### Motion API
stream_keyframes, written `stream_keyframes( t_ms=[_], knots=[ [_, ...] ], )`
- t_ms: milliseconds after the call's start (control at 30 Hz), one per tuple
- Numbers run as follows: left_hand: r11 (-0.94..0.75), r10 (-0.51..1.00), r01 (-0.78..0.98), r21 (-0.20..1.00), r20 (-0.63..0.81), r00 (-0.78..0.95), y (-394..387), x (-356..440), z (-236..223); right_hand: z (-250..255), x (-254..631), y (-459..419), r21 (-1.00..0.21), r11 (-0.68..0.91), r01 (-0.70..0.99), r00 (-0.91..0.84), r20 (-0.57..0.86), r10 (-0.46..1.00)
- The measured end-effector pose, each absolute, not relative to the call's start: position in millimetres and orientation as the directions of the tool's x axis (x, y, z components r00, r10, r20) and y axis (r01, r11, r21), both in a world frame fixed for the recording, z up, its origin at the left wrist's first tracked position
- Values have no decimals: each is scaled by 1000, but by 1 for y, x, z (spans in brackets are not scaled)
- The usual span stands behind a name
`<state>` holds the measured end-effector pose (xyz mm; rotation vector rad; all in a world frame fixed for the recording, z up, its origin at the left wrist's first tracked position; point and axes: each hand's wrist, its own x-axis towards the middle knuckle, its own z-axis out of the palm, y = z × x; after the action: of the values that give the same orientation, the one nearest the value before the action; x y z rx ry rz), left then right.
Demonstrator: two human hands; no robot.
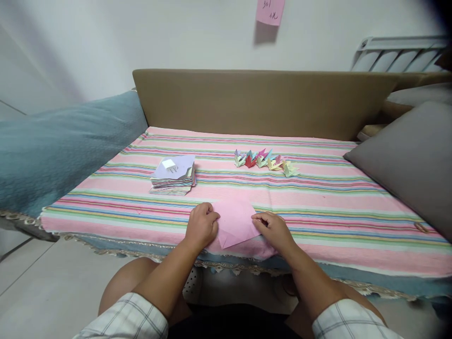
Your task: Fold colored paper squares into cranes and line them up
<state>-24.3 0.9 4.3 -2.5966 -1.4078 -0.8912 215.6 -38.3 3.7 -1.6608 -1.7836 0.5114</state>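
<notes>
A pink sheet of paper (236, 220) lies near the front edge of the striped cover, with a fold showing along its lower left. My left hand (203, 223) grips its left edge between thumb and curled fingers. On the opposite side, my right hand (273, 228) pinches the right edge. Beyond the sheet stand several small folded paper cranes (262, 160) in red, green, yellow, blue and purple, grouped close together. To the left is a thick stack of coloured paper (173, 186), topped by a white plug adapter (169, 165).
The striped cover (318, 197) spreads over a couch seat with a brown backrest (247, 101). A blue-covered armrest (70, 141) bounds the left, a grey cushion (409, 165) the right. A small brown object (421, 228) lies at the far right. A pink note (270, 12) hangs on the wall.
</notes>
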Motion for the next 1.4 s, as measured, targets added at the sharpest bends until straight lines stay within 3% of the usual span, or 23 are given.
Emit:
stream_keyframes(
  t_ms=[100,233,400,600,700,867,967,1033,1200,1300,1400],
  knots=[
    [-677,671,724,132,514,534,-19,-14,10,0,214,-37,-690,94,717,45,181,983],
    [-795,570,605,46,396,720,-34,-4,9,-4,213,-38,-742,35,670,143,175,974],
    [-779,585,626,31,393,710,-25,-5,1,-2,215,-40,-778,-30,627,197,121,973],
    [-696,686,711,99,383,619,-14,-10,3,11,215,-48,-710,-32,704,117,71,991],
    [-614,777,750,245,353,521,-8,-16,4,15,212,-52,-616,30,787,62,127,990],
    [-581,814,713,394,306,494,1,-28,5,14,204,-54,-364,245,899,-70,433,899],
    [-549,836,711,439,275,475,4,-33,6,10,199,-54,-335,377,863,-227,411,883],
    [-563,827,709,425,280,488,6,-35,8,7,198,-53,-348,429,834,-311,346,885],
    [-728,679,637,254,391,621,10,-40,8,7,206,-51,-409,460,788,-409,210,888],
    [-748,655,614,251,425,624,9,-40,7,8,217,-50,-400,483,779,-438,203,876],
    [-740,664,618,265,434,608,9,-40,7,6,228,-47,-381,410,828,-349,222,911]
  ],
)
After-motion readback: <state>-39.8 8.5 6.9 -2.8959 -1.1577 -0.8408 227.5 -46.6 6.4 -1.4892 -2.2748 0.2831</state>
